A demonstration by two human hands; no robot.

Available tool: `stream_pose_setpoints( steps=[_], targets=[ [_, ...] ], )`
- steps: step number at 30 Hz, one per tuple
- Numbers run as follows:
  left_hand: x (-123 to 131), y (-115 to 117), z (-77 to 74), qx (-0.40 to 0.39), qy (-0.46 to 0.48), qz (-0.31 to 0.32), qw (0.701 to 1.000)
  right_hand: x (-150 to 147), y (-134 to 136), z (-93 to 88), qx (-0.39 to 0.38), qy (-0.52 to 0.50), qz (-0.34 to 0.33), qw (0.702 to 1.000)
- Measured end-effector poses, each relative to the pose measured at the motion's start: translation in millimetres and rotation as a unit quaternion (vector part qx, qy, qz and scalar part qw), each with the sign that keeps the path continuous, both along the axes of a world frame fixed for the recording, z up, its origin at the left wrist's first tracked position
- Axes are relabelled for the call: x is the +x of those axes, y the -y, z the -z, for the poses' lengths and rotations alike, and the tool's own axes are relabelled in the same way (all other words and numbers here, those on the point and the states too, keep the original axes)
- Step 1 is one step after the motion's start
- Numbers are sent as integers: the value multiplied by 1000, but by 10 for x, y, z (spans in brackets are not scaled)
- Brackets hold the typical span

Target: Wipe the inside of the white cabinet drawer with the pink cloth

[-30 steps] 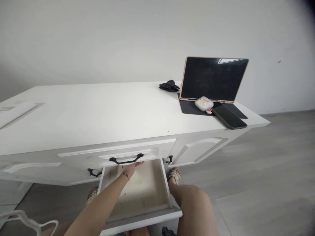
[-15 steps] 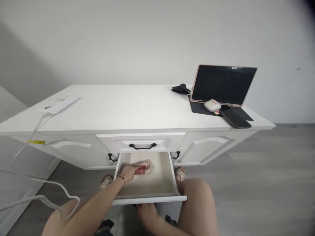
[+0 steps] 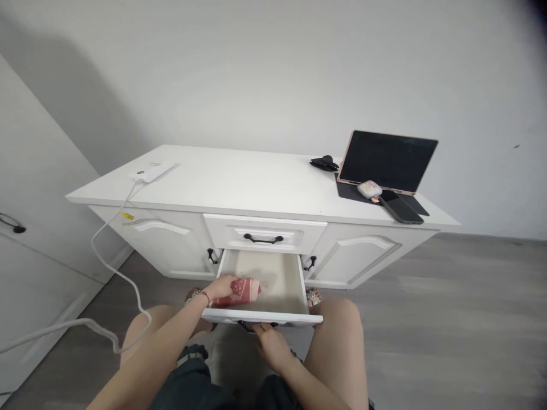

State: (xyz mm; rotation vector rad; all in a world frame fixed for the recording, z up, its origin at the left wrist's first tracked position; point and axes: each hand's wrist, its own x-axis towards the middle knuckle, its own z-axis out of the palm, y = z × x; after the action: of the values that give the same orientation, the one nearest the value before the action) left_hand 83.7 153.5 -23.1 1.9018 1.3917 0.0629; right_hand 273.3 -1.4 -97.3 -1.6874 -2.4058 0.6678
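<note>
My left hand (image 3: 223,286) is closed on a soft, light red cloth (image 3: 239,290) in the drawer (image 3: 294,285). My right hand (image 3: 270,341) grips the drawer handle (image 3: 248,327).

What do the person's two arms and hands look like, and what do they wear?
Both arms are bare, with no sleeves and no gloves. The left hand has a thin red cord bracelet at its wrist. The right hand shows no ring, watch or bracelet.

One head view, looking forward and down from a seated height, near the open drawer (image 3: 273,273), facing the cabinet (image 3: 256,188) and wall (image 3: 256,68).
</note>
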Motion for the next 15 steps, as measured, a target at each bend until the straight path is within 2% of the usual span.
stream_pose_setpoints(
  steps=[2, 4, 6, 8, 10, 12, 14, 15],
  targets=[
    [-148, 39, -135, 34, 33, -42, 998, 59, 46, -18, -15, -26, 39, 999],
    [-318, 139, -280, 58, 99, -124, 986, 84, 66, -21, -24, -56, 71, 996],
    [-492, 320, -411, 70, 207, -247, 944, 85, 59, -23, -22, -78, 80, 993],
    [-644, 582, -489, 71, 328, -371, 866, 78, 38, -23, -16, -96, 74, 992],
    [-747, 901, -481, 71, 416, -473, 773, 73, 19, -17, -5, -111, 75, 991],
    [-784, 1235, -375, 68, 471, -562, 677, 74, 12, 1, 7, -122, 84, 989],
    [-749, 1534, -191, 53, 508, -607, 609, 76, 13, 27, 18, -130, 97, 987],
    [-707, 1655, -84, 36, 517, -616, 593, 77, 14, 41, 21, -133, 103, 986]
  ],
)
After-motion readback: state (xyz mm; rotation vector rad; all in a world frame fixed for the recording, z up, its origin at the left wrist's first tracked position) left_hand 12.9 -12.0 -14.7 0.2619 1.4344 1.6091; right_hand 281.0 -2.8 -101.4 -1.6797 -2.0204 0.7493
